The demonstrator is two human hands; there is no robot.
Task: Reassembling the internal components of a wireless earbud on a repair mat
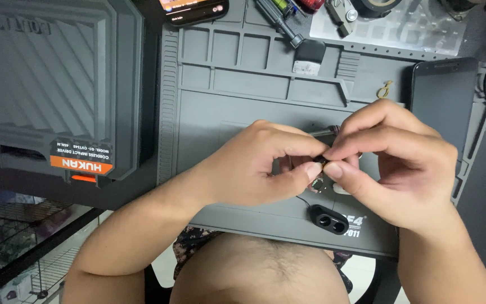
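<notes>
While both hands are pinching a tiny dark part (320, 163) between fingertips, left hand (254, 166) and right hand (400, 163) are meeting above the grey mat (226, 112); a slipping grip could drop it.

Open mat (220, 121) left of and above the hands; hemmed in by grey tool case (52, 84) left, dark phone (442, 101) right, black two-holed part (328, 219) below.

Tool case (57, 84) left of work mat (254, 95)
</notes>
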